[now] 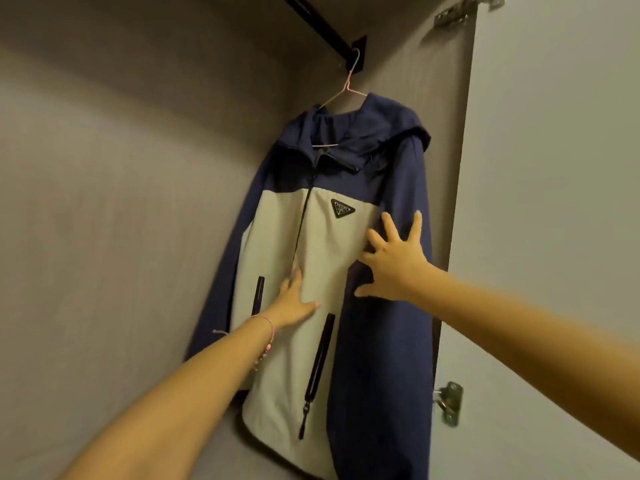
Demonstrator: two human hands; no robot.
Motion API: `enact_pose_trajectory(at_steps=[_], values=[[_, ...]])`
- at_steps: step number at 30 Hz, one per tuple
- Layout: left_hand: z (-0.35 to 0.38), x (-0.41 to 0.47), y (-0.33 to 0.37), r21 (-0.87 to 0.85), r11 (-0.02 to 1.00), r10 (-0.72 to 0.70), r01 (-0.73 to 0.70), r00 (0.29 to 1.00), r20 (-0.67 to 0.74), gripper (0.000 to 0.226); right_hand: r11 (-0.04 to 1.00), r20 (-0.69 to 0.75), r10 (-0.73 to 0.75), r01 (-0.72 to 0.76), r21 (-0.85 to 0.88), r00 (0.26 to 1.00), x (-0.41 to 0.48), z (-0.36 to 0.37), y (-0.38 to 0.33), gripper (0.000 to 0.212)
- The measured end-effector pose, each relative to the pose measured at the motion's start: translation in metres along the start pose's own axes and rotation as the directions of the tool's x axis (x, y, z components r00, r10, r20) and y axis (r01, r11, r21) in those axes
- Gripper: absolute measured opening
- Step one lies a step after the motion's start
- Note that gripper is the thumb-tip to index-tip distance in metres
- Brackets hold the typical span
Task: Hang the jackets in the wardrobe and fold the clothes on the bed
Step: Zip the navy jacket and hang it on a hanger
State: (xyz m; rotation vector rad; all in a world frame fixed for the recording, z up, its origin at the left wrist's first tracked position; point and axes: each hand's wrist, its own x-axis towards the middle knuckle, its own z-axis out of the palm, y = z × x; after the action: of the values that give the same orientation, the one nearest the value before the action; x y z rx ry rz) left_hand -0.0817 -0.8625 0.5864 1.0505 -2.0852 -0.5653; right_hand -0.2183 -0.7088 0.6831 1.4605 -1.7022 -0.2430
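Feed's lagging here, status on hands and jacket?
Left hand open, flat on jacket front. Right hand open, spread against it. Jacket on pink hanger, hooked at rail. Nothing blocking.

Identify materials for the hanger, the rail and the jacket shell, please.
Hanger: thin pink wire, likely coated metal.
Rail: dark matte bar, probably painted metal; cannot confirm.
Jacket: navy and pale grey matte shell, softly creased, likely a synthetic such as nylon or polyester.

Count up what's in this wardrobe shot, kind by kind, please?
Jacket: 1
Hanger: 1
Rail: 1
Hinges: 2, upper hinge, lower hinge
Hands: 2, left hand, right hand
Bracelet: 1
Total: 8
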Motion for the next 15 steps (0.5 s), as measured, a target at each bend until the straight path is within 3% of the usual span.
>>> enact_pose_trajectory(at_steps=[2, 4, 7, 11, 15], values=[[0.042, -0.017, -0.011, -0.060, 0.998, 0.033, -0.035, 0.999, -0.042, 0.080, 0.999, 0.047, -0.042, 0.043, -0.010, 0.998, -0.034, 0.020, -0.003, 0.076], [0.074, -0.039, -0.012, -0.071, 0.996, 0.040, -0.053, 0.982, -0.182, 0.062, 0.997, 0.110, -0.073, 0.073, 0.002, 0.991, -0.065, 0.035, 0.000, 0.072], [0.100, -0.062, -0.011, 0.081, 0.992, 0.121, -0.100, 0.940, -0.320, 0.049, 0.994, 0.175, -0.095, 0.083, 0.077, 0.980, -0.102, 0.055, 0.009, 0.071], [0.117, -0.075, -0.003, 0.376, 0.916, 0.246, -0.138, 0.935, -0.256, 0.026, 0.982, 0.120, -0.075, 0.052, 0.184, 0.990, -0.131, 0.067, 0.009, 0.069], [0.135, -0.077, 0.021, 0.569, 0.818, 0.224, -0.089, 0.959, -0.171, 0.027, 0.976, -0.074, -0.114, 0.126, 0.180, 0.991, -0.135, 0.068, -0.014, 0.068]])
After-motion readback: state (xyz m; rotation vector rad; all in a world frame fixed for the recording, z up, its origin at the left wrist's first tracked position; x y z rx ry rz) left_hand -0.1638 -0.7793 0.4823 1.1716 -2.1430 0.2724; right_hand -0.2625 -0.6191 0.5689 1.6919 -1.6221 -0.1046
